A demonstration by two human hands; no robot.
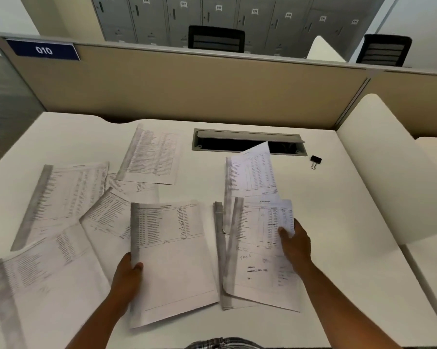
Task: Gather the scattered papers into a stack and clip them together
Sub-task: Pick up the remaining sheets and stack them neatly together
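Several printed sheets lie scattered over the white desk (338,222). My left hand (126,275) grips the left edge of a printed sheet (177,260) in the middle, thumb on top. My right hand (296,244) pinches the right edge of a loose bundle of sheets (256,248) that overlap unevenly, one sheet (252,172) sticking up behind. More sheets lie at the left (66,195), front left (43,280) and further back (152,157). A black binder clip (316,160) sits alone at the back right of the desk.
An open cable tray slot (247,139) is set into the desk behind the papers. A beige partition (187,84) closes the back, with a "010" label (44,50). A white rounded divider (388,167) stands at the right. Office chairs and grey lockers are beyond.
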